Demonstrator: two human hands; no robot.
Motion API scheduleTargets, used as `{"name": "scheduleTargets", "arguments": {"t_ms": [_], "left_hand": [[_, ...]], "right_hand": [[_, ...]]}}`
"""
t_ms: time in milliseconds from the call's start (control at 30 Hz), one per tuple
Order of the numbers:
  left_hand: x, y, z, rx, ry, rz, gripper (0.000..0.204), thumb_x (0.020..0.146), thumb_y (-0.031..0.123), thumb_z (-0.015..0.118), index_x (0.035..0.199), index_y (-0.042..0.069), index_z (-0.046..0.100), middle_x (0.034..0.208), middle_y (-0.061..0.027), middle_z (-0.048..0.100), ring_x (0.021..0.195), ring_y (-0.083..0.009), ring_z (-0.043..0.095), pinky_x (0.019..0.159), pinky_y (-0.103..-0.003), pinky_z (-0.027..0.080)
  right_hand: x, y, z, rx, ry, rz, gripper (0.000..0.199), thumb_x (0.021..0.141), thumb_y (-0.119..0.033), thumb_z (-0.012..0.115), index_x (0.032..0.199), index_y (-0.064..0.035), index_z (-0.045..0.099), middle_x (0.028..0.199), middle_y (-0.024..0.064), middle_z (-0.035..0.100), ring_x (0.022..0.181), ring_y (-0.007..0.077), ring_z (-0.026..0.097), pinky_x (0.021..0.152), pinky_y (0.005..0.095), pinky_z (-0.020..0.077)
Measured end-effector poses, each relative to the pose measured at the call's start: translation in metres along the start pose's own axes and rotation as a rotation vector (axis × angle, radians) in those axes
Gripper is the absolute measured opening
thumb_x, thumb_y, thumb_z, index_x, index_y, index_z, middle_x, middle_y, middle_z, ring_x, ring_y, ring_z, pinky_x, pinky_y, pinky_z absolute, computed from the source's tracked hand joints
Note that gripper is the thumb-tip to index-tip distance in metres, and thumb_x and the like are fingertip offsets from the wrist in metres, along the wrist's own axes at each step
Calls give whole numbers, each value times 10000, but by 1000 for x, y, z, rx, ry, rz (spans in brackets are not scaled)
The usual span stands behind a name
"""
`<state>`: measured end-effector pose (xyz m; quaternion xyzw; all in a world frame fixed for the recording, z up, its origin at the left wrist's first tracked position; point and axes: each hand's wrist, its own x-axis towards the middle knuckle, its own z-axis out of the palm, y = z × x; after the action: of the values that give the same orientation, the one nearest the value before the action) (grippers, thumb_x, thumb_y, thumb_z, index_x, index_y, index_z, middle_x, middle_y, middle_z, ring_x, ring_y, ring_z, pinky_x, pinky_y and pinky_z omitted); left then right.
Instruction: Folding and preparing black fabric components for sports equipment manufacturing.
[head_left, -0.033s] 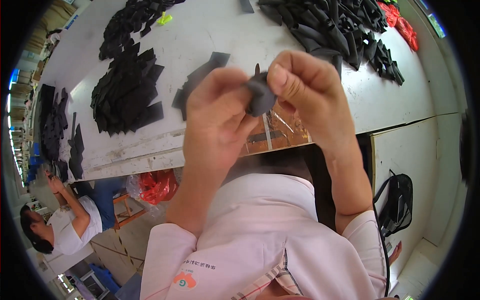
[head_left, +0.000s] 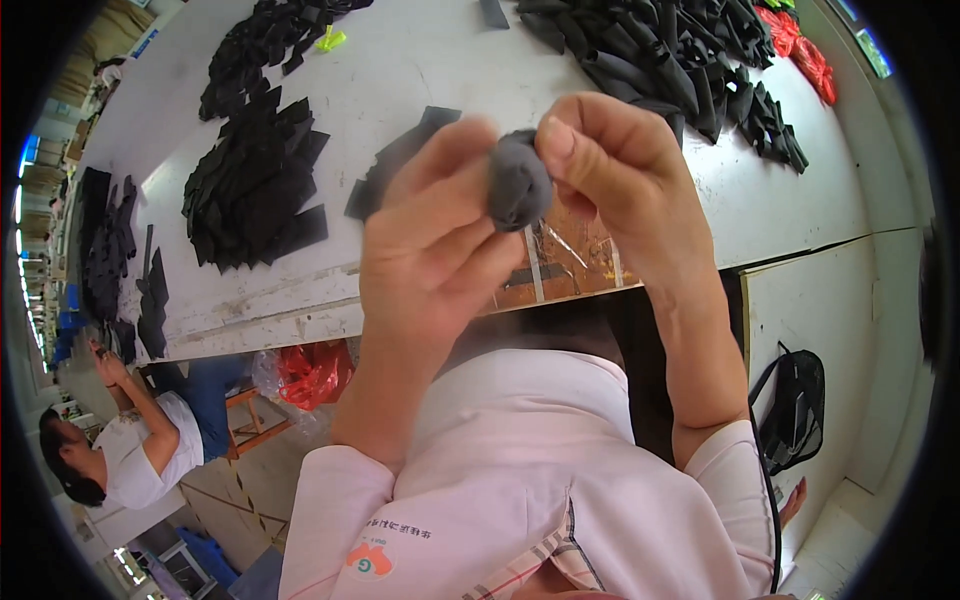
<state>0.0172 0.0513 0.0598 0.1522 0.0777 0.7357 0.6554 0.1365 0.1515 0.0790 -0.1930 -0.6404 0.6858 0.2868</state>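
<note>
A small dark grey fabric piece (head_left: 519,185), bunched into a rounded shape, is held up between my two hands above the table's near edge. My right hand (head_left: 620,165) pinches its upper right side between thumb and fingers. My left hand (head_left: 430,225) is closed around its left side, slightly blurred, with part of the cloth hidden behind the fingers. Behind my left hand a few flat black fabric pieces (head_left: 440,120) lie on the white table (head_left: 400,60).
Left of my hands sits a heap of flat black fabric pieces (head_left: 255,190); another dark pile (head_left: 260,50) lies beyond it. A large heap of black pieces (head_left: 650,50) is at the far right, near red plastic bags (head_left: 800,50). A seated person (head_left: 150,450) is at left.
The fabric piece has turned and now shows a rounder, fuller face between my hands. My left hand's fingers have shifted on it; my right hand keeps its pinch.
</note>
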Motion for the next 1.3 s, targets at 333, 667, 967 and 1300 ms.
{"name": "scheduleTargets", "arguments": {"t_ms": [333, 667, 967, 1300], "left_hand": [[10, -6, -59, -379, 239, -102, 248, 829, 8, 409, 1048, -78, 487, 801, -117, 601, 326, -1, 305, 274, -138, 197], [13, -7, -65, -788, 318, 25, 163, 836, 6, 407, 946, -82, 491, 637, -69, 537, 314, -16, 287, 278, -147, 211], [-2, -21, -23, 451, 246, 186, 308, 797, 19, 532, 1091, 9, 440, 743, -89, 560, 396, -5, 332, 331, -151, 222], [6, -20, -47, 1178, 326, 479, 312, 822, 95, 554, 1096, -27, 468, 828, -38, 572, 811, -98, 527, 712, -238, 437]], "right_hand": [[16, 67, -16, 455, -136, 349, 278, 805, -291, 588, 683, -47, 537, 581, -21, 427, 505, 49, 353, 453, 179, 297], [27, 78, -18, 324, -185, 427, 262, 808, -256, 578, 688, -26, 539, 576, -23, 420, 514, 60, 361, 463, 195, 294], [27, 52, -22, 262, -356, 181, 284, 820, -300, 559, 721, -35, 548, 585, -23, 445, 554, 68, 417, 506, 201, 334], [16, 89, -27, 63, -180, 256, 306, 836, -312, 532, 727, -26, 534, 575, -8, 435, 571, 67, 422, 512, 228, 343]]}}
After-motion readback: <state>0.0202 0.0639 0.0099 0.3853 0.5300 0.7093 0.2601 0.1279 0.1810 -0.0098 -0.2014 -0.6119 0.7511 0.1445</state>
